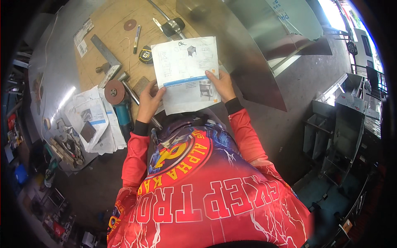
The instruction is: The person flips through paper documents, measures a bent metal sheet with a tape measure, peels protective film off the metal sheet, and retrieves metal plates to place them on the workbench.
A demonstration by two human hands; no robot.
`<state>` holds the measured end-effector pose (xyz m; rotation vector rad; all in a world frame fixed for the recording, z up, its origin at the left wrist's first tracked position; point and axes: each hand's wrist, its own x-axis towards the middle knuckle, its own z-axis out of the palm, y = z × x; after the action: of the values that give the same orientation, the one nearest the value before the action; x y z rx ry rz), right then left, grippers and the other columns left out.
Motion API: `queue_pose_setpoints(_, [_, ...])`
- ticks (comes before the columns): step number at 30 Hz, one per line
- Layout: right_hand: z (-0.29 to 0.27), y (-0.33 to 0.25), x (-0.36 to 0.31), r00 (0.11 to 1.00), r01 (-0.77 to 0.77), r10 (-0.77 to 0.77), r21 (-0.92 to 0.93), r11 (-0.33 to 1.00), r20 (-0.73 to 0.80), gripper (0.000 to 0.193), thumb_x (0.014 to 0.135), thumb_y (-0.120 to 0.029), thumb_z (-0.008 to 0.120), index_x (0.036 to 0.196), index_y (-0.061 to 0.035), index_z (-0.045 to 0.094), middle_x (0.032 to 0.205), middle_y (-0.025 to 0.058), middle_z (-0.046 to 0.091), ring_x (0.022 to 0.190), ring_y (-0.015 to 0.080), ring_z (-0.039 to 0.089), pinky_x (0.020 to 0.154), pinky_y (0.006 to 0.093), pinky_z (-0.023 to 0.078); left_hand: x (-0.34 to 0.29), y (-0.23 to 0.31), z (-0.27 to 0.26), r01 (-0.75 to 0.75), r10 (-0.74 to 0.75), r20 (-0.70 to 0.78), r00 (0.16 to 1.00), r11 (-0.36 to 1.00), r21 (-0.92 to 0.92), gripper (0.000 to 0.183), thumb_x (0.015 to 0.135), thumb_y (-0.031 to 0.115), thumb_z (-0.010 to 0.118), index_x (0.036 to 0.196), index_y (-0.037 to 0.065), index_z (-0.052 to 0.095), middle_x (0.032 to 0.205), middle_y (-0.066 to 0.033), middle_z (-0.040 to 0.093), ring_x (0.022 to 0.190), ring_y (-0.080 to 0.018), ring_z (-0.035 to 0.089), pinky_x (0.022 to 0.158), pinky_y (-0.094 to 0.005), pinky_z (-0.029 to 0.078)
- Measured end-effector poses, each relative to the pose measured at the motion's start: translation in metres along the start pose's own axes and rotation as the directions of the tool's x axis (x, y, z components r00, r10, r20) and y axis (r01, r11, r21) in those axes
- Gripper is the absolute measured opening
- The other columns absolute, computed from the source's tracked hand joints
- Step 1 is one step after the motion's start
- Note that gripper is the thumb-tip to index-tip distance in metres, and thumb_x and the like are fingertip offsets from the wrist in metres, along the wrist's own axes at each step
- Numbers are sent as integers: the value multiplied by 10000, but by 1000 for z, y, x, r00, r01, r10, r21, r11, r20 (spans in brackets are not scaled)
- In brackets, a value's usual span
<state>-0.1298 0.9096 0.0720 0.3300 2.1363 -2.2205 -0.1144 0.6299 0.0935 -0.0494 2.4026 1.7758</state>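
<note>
Two hands [148, 102] [223, 86], gripping a printed sheet [184, 66] by opposite edges (thumbs [211, 76] uppermost), red-sleeved forearms [243, 130] angled inward

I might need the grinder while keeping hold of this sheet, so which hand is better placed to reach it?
Probably your left hand: it grips the sheet on the side nearer the grinder. Your right hand holds the opposite side, farther away.

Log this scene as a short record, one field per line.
Left hand: grips the left edge of a white rectangular paper sheet with a blue band
Right hand: grips the sheet's right edge
Left of sheet: blue angle grinder with a round reddish-brown disc
Beyond left hand: black-and-yellow tape measure on a flat brown board
Sleeves: red, black cuffs
</note>
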Motion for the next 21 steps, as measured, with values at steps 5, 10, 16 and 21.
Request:
queue_pose_setpoints(5, [2,-4,-4,1000,-6,6,-1,1000,1,319,883,-206,682,1048,67,653,943,111,693,809,114,628,716,267,490,-5,3,-2,15,-15,3,1000,997,-70,459,878,191,659,1254,-43,537,933,-118,682,798,-142,638,657,-268,516])
queue_pose_setpoints(10, [6,-4,-3,1000,-4,4,8,1000,12,321,886,-206,677,1048,70,651,942,110,692,807,115,629,715,268,491,-10,7,-5,60,-59,21,998,997,-52,481,904,210,646,1289,-42,507,941,-62,651,792,-103,611,614,-233,513])
queue_pose_setpoints(16, [10,-5,-1,999,-30,29,8,1000,39,326,887,-203,674,1057,75,647,955,110,692,810,118,630,723,270,492,-14,6,-10,71,-70,21,997,997,-39,464,906,216,644,1265,-50,519,937,-63,650,766,-102,606,610,-236,516])
queue_pose_setpoints(21, [12,-9,-3,999,-44,45,-49,998,31,332,887,-203,675,1065,75,644,961,110,691,823,124,631,734,270,493,-15,5,-14,85,-85,16,996,996,15,461,908,220,641,1264,-48,522,939,-63,654,774,-107,612,612,-239,516])
